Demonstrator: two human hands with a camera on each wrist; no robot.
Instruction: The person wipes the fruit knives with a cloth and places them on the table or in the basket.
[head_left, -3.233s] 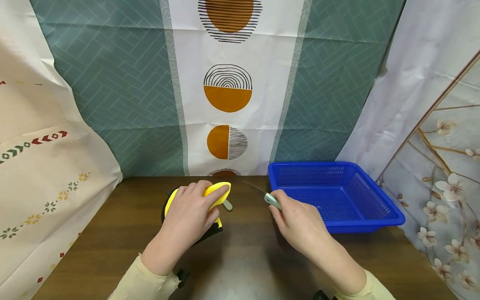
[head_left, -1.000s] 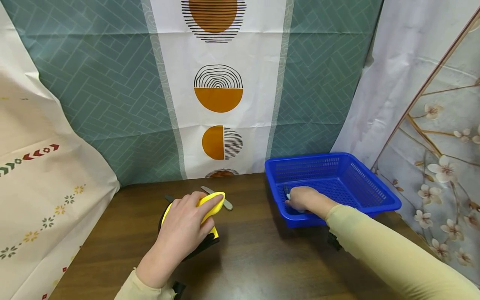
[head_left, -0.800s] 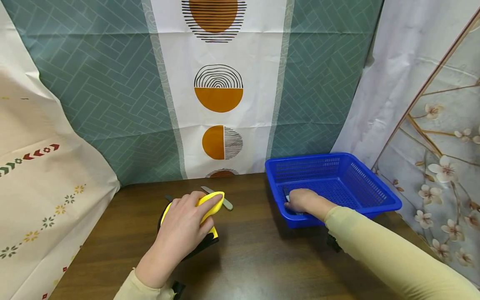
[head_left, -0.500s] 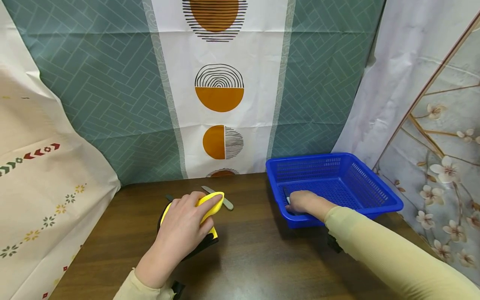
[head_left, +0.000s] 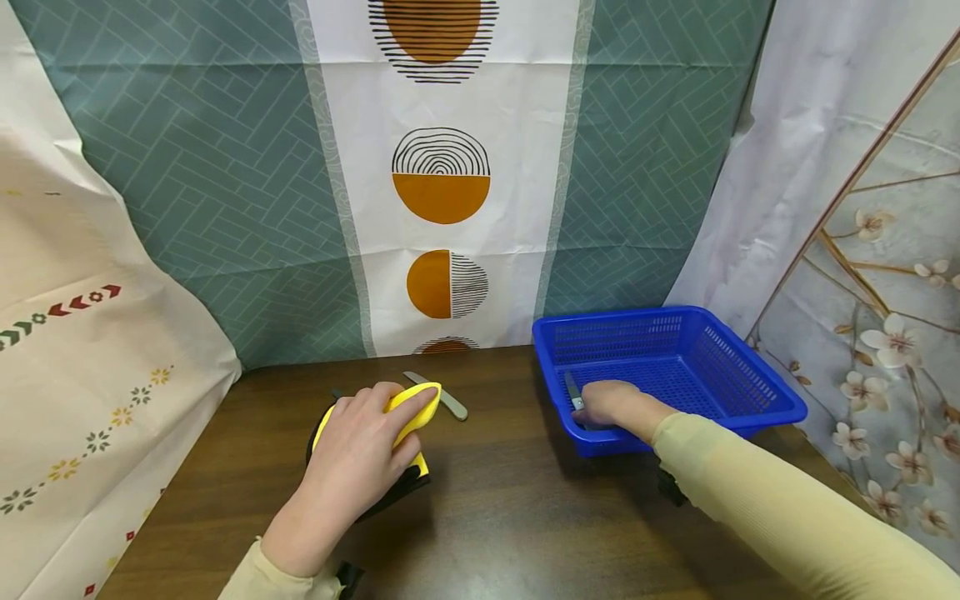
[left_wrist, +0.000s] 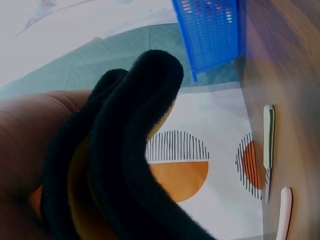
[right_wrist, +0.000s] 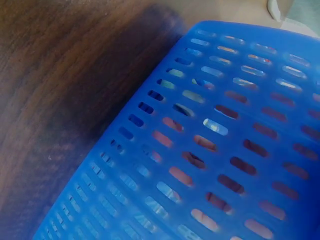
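Observation:
My left hand [head_left: 360, 450] grips a bunched yellow cloth [head_left: 417, 412] with black edging, over the left part of the table. Up close in the left wrist view, the thick black folds [left_wrist: 145, 120] stand beside my thumb. My right hand [head_left: 613, 402] reaches inside the near left corner of the blue plastic basket [head_left: 675, 320], fingers curled at the handle of a knife [head_left: 573, 388]. The knife's blade points away along the basket's left wall, and my hand hides most of its handle. In the right wrist view the perforated basket wall [right_wrist: 145, 132] covers the hand.
A second knife with a pale handle [head_left: 454, 407] lies on the brown wooden table [head_left: 502, 500], just beyond the cloth. In the left wrist view a pinkish handle [left_wrist: 284, 215] lies near it. Patterned fabric hangs behind and at both sides.
Since the oldest frame, my right hand has carried the knife from above the table rightward into the basket. More of the blade shows now. My left hand has shifted slightly left with the cloth.

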